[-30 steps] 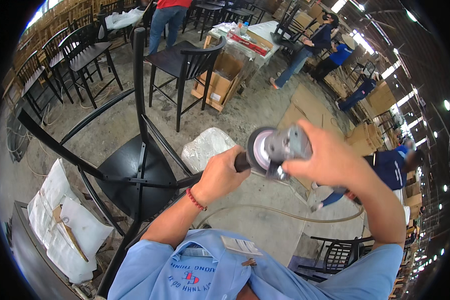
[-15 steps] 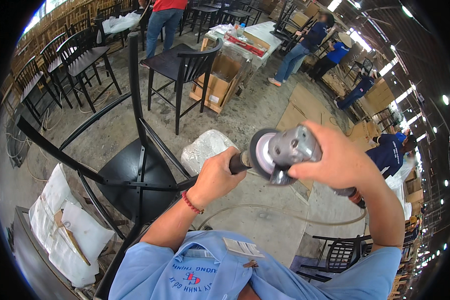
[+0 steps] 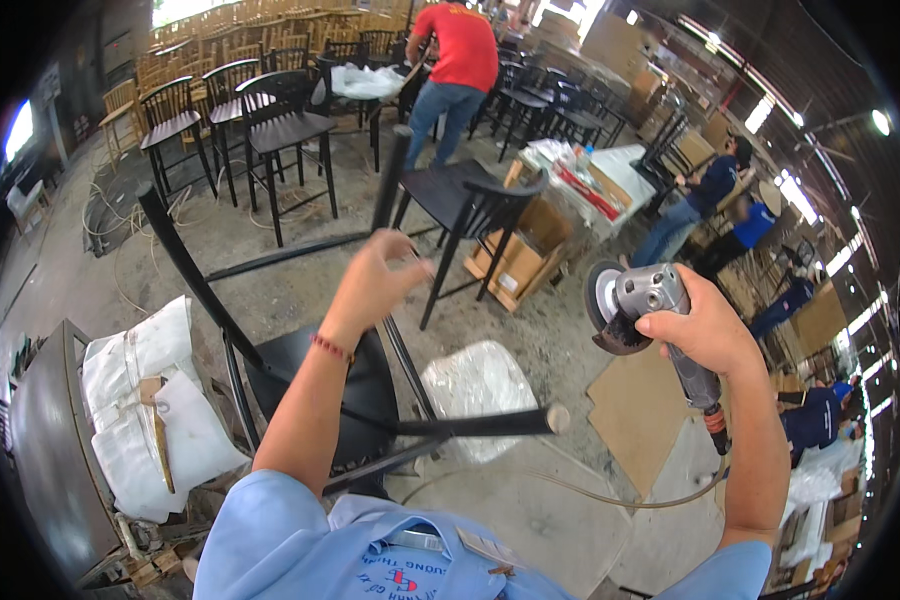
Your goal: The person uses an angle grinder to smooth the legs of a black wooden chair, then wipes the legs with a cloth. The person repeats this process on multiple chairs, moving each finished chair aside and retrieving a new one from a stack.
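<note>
A black wooden chair [image 3: 310, 365] lies upturned in front of me, its legs sticking up and out. Over it, my left hand [image 3: 375, 285] is open, with fingers apart and slightly curled, holding nothing. Close to that hand rises one chair leg [image 3: 394, 180]; I cannot tell whether they touch. Another leg points right and shows a bare, pale end [image 3: 558, 419]. Out to the right, my right hand [image 3: 708, 325] grips a grey angle grinder [image 3: 653, 292] by its head, thumb across the near side. The grinder's round disc faces left, and a hose runs from its handle.
A plastic-wrapped bundle [image 3: 480, 395] lies on the floor beyond the chair. White padded wrapping [image 3: 150, 400] sits to the left. Behind stand several black chairs [image 3: 280, 130] and a worktable [image 3: 620, 165]. A person in red [image 3: 455, 50] bends there; other people work at right.
My left hand has let go of the chair leg with the pale end and moved up and left. The grinder has pulled away from that leg to the right. The view has shifted.
</note>
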Demonstrator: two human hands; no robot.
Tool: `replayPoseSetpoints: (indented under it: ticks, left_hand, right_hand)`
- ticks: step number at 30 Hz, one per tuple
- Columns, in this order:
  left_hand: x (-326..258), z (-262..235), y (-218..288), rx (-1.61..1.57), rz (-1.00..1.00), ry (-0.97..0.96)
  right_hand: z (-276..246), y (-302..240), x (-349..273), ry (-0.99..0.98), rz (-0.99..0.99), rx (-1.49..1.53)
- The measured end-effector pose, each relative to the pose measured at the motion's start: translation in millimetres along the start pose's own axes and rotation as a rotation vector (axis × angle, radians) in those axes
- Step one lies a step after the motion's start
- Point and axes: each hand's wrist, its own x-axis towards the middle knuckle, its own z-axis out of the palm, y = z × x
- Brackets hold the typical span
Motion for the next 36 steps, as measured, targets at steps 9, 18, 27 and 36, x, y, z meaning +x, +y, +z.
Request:
replayPoseSetpoints:
  ticks: [9, 18, 27, 36]
  left_hand:
    - [187, -2, -50, -0.074, -0.048, 0.078]
    - [188, 7, -77, -0.105, -0.027, 0.235]
    - [191, 6, -72, -0.11, -0.085, 0.192]
    - [189, 4, -82, -0.06, 0.037, 0.321]
  right_hand:
    - [47, -142, 175, -0.169, -0.207, 0.073]
    - [99, -182, 266, -0.234, -0.146, -0.033]
    - [85, -177, 315, -0.123, -0.112, -0.543]
    - [104, -200, 294, -0.264, -0.13, -0.093]
